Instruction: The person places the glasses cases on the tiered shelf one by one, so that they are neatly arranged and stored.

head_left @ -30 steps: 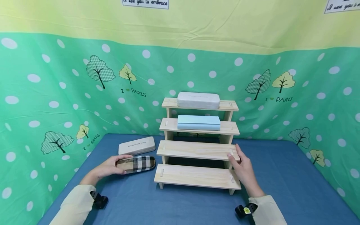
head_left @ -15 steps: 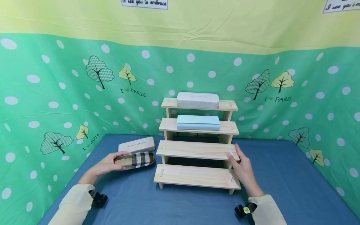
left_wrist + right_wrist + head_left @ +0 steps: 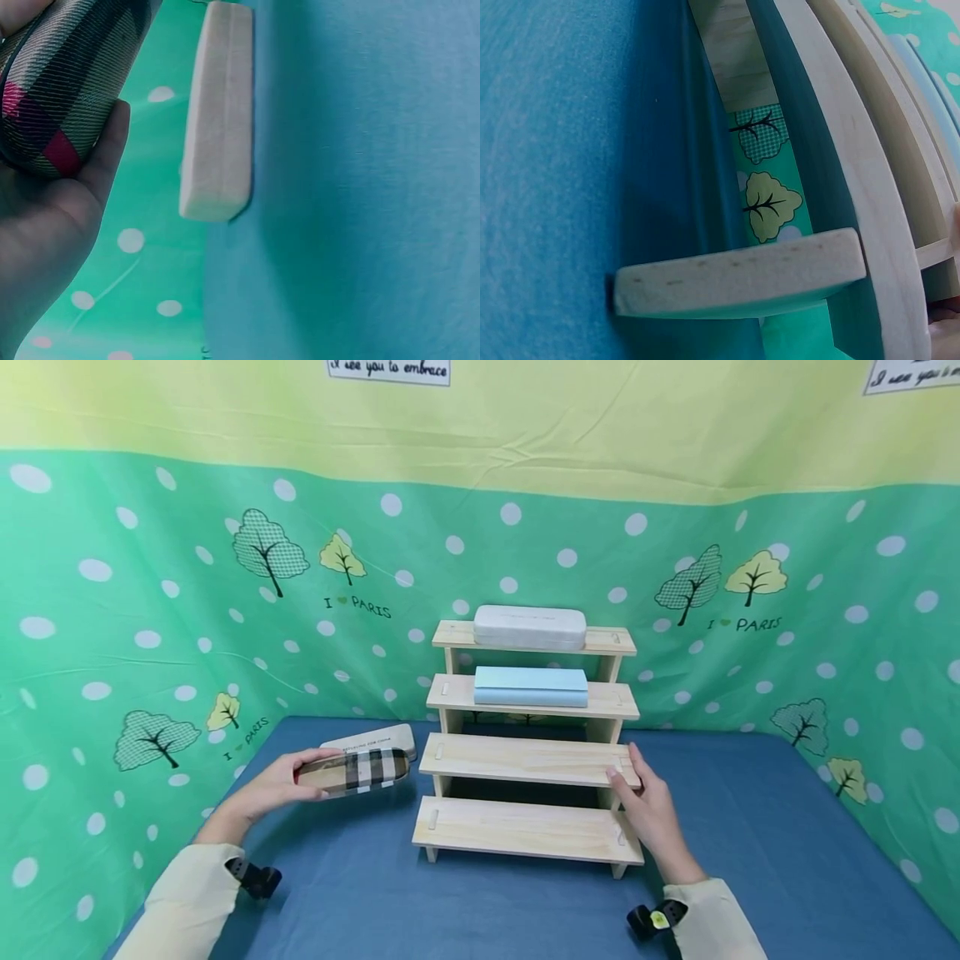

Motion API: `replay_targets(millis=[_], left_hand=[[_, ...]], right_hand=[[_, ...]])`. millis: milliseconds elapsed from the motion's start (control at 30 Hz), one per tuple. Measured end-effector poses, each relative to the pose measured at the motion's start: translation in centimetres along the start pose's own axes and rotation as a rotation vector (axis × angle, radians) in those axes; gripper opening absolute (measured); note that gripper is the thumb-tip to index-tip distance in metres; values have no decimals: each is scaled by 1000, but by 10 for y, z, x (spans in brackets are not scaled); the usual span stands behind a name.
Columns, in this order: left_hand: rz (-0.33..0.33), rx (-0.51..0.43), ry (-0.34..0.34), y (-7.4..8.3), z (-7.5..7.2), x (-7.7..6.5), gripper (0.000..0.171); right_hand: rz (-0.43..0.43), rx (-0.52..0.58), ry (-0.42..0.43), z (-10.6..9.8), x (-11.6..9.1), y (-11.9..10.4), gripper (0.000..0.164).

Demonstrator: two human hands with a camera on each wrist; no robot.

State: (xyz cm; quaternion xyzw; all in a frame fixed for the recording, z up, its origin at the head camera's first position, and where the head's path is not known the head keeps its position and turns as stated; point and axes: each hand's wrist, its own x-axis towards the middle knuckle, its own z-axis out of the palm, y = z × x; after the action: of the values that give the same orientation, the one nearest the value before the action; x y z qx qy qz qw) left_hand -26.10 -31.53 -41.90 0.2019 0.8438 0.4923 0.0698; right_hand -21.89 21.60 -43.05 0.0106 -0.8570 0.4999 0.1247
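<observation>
My left hand point(image 3: 262, 789) grips a plaid glasses case point(image 3: 363, 772) by its left end, thumb on the near side. The case is held up off the table; the left wrist view shows its checked fabric and red patches point(image 3: 63, 154). Behind it, partly covered, a white glasses case point(image 3: 397, 737) lies on the table. My right hand point(image 3: 651, 814) holds the right end of the second tier from the bottom of a wooden step rack point(image 3: 517, 760), thumb on top. Only a bit of that hand shows at the right wrist view's edge.
On the rack's top tier rests a grey-white glasses case point(image 3: 529, 628). A light blue case point(image 3: 531, 687) lies on the tier below it. The two lower tiers are bare wood. Blue cloth point(image 3: 360, 893) covers the table, with a green printed curtain point(image 3: 570, 527) behind.
My left hand has lifted the plaid glasses case off the table and moved it up and slightly left, now overlapping the white case. The right hand has kept its place on the rack.
</observation>
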Motion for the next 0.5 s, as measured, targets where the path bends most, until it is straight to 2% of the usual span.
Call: replay_targets(millis=[133, 500], left_hand=[[17, -8, 12, 6, -5, 0, 64], [93, -58, -13, 26, -13, -3, 61]], right_hand=[[0, 6, -4, -1, 0, 0, 69], [-6, 7, -3, 0, 0, 2, 69]])
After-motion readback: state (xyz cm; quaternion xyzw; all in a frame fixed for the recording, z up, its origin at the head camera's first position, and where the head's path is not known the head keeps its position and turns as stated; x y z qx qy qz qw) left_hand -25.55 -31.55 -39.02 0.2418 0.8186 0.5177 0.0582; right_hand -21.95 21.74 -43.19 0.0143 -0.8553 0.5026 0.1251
